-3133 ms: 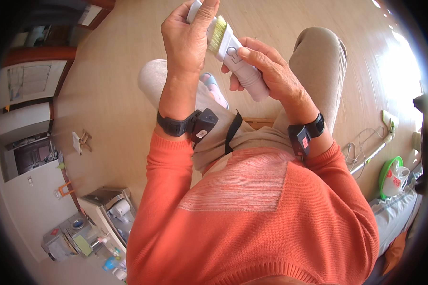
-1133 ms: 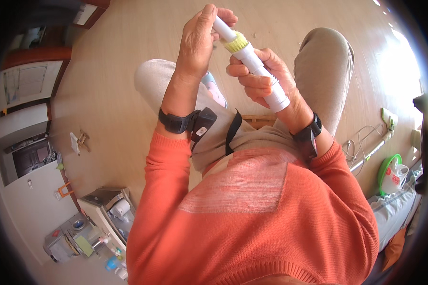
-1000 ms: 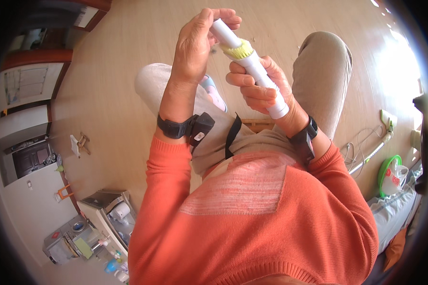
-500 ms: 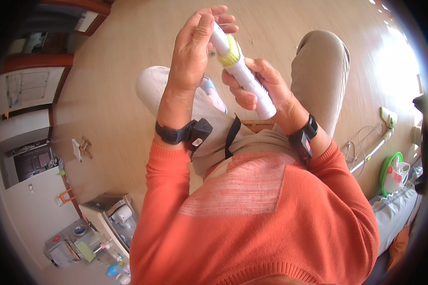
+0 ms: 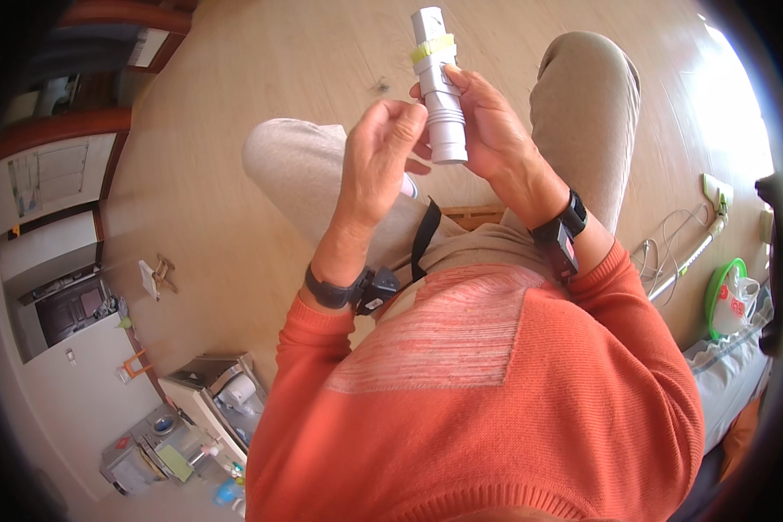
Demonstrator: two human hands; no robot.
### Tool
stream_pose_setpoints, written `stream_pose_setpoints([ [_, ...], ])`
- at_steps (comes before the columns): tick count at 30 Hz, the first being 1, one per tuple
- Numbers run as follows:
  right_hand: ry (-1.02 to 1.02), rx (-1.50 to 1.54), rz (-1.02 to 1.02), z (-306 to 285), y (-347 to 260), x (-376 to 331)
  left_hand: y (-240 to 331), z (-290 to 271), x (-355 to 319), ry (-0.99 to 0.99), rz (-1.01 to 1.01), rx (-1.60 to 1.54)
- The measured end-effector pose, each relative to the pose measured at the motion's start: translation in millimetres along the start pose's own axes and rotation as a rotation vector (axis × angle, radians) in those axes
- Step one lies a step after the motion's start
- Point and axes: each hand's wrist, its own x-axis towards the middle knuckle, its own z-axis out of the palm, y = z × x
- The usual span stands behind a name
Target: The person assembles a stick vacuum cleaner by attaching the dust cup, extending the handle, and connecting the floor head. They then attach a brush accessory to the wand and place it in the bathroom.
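Head view: one white tube [image 5: 446, 117], ribbed toward its near end, with a yellow bristle ring [image 5: 433, 50] around its far part. Position: in the grasp of the right hand [image 5: 498, 126], thumb laid along its right face, fingers closed behind it. Long axis: running away from the body, far end leaning slightly left; the bristle ring sits beyond the right thumb tip, the ribbed end on the body side of it. Nearer hand: the right, in contact; the left hand [image 5: 381, 157] stands just beside the tube's left flank, near the ribs, its fingers loosely curled. Whether the left fingertips touch the tube or pinch anything cannot be told. Pose: both forearms reach forward and converge, the right angled inward, the left thumb toward the tube. Also listed: wooden floor [image 5: 261, 65] beyond the fingers; beige trousers [image 5: 587, 113] to either side of them.
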Motion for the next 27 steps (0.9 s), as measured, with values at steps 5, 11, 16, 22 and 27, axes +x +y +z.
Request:
stream_pose_setpoints([
  [5,0.119,-0.035,0.09,-1,1,3,-7,3,5,-0.205,-0.285,-0.473],
  [11,0.211,0.031,0.189,-9,0,12,-10,9,26,-0.198,-0.486,-0.986],
  [16,0.194,0.071,0.215,-15,-2,14,-10,18,29,-0.142,-0.496,-1.021],
  [22,0.186,0.16,0.211,-15,3,12,-10,17,29,-0.124,-0.491,-1.03],
  [27,0.099,0.222,0.234,-15,-1,11,-9,22,31,-0.133,-0.458,-1.008],
])
